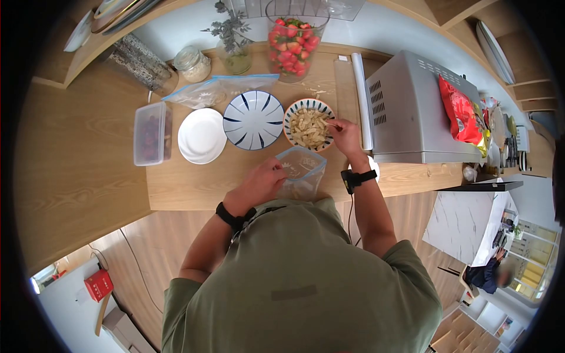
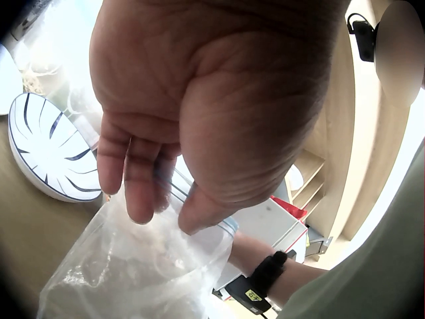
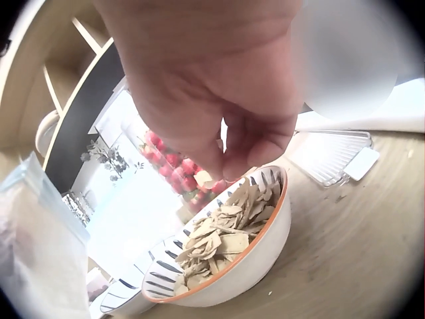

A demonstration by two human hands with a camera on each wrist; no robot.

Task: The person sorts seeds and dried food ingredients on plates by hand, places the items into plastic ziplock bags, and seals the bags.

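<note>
My left hand pinches the rim of a clear zip bag with a blue seal, its mouth facing up near the table's front edge. In the left wrist view, thumb and fingers are on the bag's top edge. My right hand is over the right side of a striped bowl with an orange rim. Pale dried slices fill much of this bowl. At the right fingertips, in the right wrist view, a small pale slice shows between thumb and fingers.
Left of the bowl are a blue-striped plate, white plates and a lidded plastic box. Behind stand flat zip bags, a jar and a clear strawberry container. A grey oven stands right.
</note>
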